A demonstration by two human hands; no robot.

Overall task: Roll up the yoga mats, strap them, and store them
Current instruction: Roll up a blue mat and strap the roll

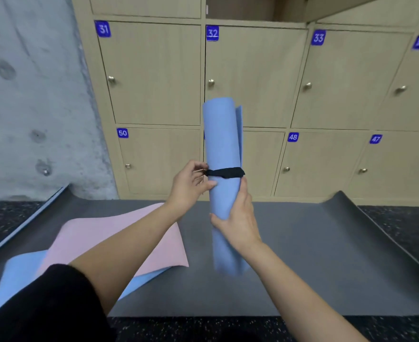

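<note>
So far only one mat is rolled. Down to the left of my left hand [188, 186], a pink mat [119, 240] lies flat over a blue mat [20, 275], both unrolled. My left fingers [199, 167] pinch the black strap [225, 172] at the edge of the rolled blue mat [222, 134], which I hold upright. My right hand [238, 220] clamps round the roll just below the strap. Strapping looks nearly finished to me. Storing it in the lockers [339, 82] beyond is left, then the other two.
</note>
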